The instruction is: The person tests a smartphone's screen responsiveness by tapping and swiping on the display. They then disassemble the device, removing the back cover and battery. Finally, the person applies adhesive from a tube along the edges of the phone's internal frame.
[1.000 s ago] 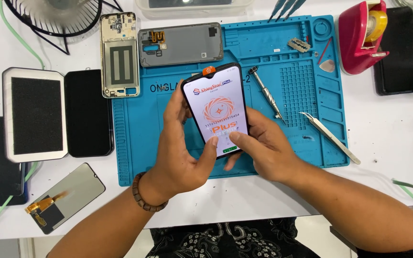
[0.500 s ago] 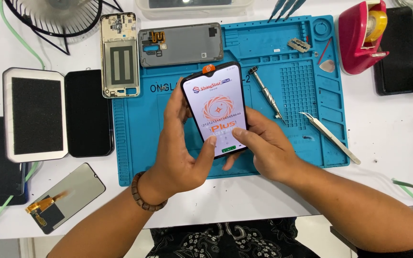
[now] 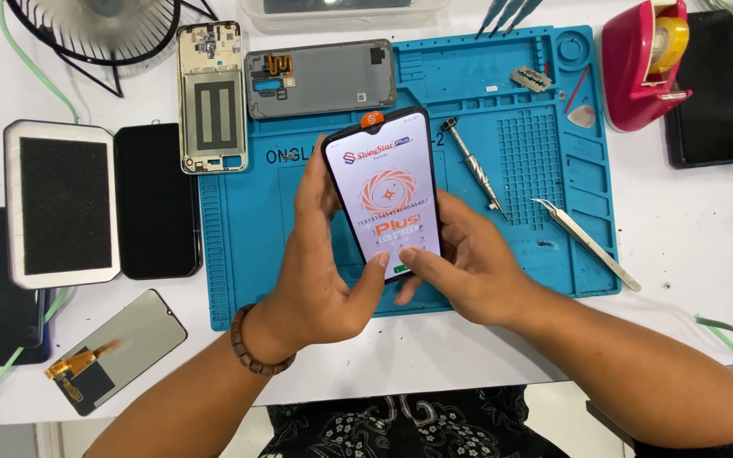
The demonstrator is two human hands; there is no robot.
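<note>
Head view, thing: a dark rectangular replacement phone screen with white protective film [image 3: 388,193] was held above the blue silicone repair mat [image 3: 502,161] on the white counter [image 3: 689,220].
Left hand [image 3: 320,271]: closed on its edge.
Right hand [image 3: 460,263]: thumb pressed at the film's lower end.
Step judged: film peeling; a lifted corner was needed next.

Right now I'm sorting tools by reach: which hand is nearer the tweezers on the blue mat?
Right. The right hand holds the phone screen just left of the tweezers; the left hand is farther, beyond the screen.
</note>
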